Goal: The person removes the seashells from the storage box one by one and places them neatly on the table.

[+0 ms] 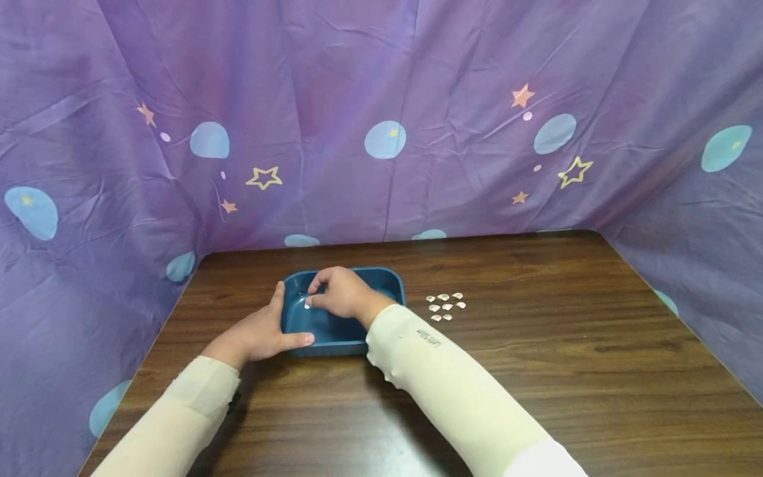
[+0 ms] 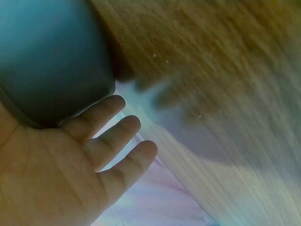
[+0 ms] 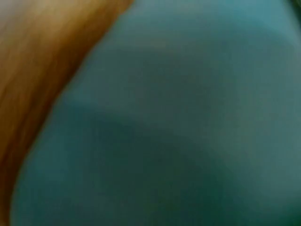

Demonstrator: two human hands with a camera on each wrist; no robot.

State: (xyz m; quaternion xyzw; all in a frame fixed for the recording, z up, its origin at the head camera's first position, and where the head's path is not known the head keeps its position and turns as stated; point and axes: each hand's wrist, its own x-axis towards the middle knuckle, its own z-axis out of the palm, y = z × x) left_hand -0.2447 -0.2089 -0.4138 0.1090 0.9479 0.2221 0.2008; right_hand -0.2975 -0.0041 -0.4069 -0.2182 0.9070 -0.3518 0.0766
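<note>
A blue rectangular plastic basin stands on the wooden table, left of its middle. My left hand rests against its left side, thumb along the near rim and forefinger up the left wall. In the left wrist view, three straight fingers spread beside the basin's outer wall. My right hand is over the inside of the basin, thumb and forefinger pinching a small white shell-like piece. The right wrist view is blurred and shows mostly the basin's blue surface.
Several small whitish shell-like pieces lie in short rows to the right of the basin. The brown wooden table is bordered at the back and sides by a purple cloth printed with stars and blue shapes.
</note>
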